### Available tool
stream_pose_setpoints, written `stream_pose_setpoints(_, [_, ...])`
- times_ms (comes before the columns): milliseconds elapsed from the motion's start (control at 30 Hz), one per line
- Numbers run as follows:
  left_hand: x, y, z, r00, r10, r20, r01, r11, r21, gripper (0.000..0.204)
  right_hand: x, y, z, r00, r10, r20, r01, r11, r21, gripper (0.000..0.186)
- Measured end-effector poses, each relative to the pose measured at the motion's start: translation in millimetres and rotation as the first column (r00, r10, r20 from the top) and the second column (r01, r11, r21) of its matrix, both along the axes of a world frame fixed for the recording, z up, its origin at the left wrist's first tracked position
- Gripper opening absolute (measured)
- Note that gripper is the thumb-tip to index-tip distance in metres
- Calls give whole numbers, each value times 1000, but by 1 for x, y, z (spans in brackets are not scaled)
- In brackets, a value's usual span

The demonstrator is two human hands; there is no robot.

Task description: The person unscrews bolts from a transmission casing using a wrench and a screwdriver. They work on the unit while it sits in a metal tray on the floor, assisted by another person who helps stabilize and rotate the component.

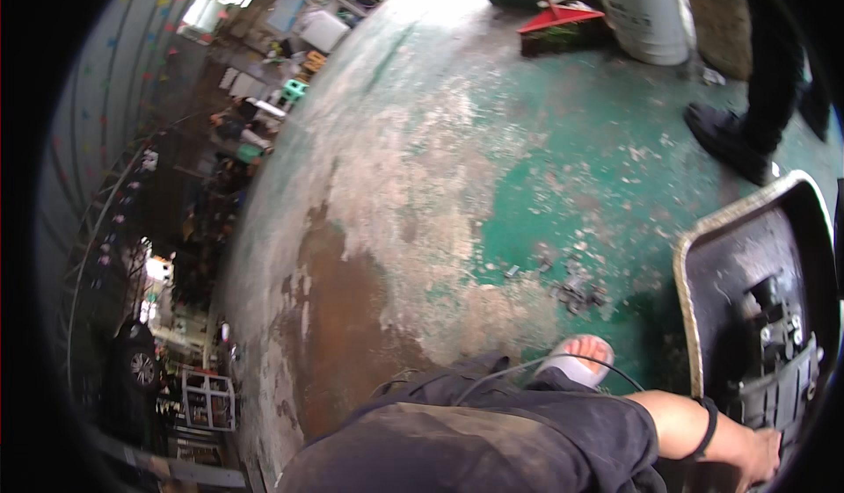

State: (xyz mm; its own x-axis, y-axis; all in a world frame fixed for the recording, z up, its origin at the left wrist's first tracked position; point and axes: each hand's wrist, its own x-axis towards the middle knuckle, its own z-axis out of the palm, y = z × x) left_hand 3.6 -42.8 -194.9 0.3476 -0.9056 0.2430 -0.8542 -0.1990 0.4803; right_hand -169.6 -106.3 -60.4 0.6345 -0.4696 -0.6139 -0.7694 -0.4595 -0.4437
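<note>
At the lower right, my left hand (758, 458) reaches to the near end of a grey ribbed metal housing (778, 387), which looks like a gearbox or engine part. Its fingers are curled and pressed together beside the metal; whatever they grip is hidden. The housing lies in a dark tub (688, 317) with a worn, pale rim. A black band (706, 427) circles my left wrist. My right hand is out of the picture.
Small metal pieces (578, 293) lie on the worn green floor (545, 203) left of the tub. Someone in dark trousers and shoes (730, 140) stands beyond it. Farther back are a red dustpan (558, 20) and a pale drum (642, 14). A thin cable (519, 368) crosses near my sandalled foot (580, 361).
</note>
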Motion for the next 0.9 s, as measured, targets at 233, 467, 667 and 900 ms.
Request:
stream_pose_setpoints(233, [-2,49,25,973,-26,-228,31,999,16,28,31,8,29,979,102,-176,-74,984,161,36])
stream_pose_setpoints(467, [-4,43,64,944,-73,-322,83,996,20,27,8,18,-10,615,773,153,-751,634,-187,26])
stream_pose_setpoints(667, [-5,43,64,949,-78,-304,78,997,-11,24,21,-2,2,997,1,72,-32,897,440,33])
stream_pose_setpoints(900, [-3,46,54,964,-84,-251,82,996,-18,26,-17,44,-49,886,304,350,-167,913,-372,20])
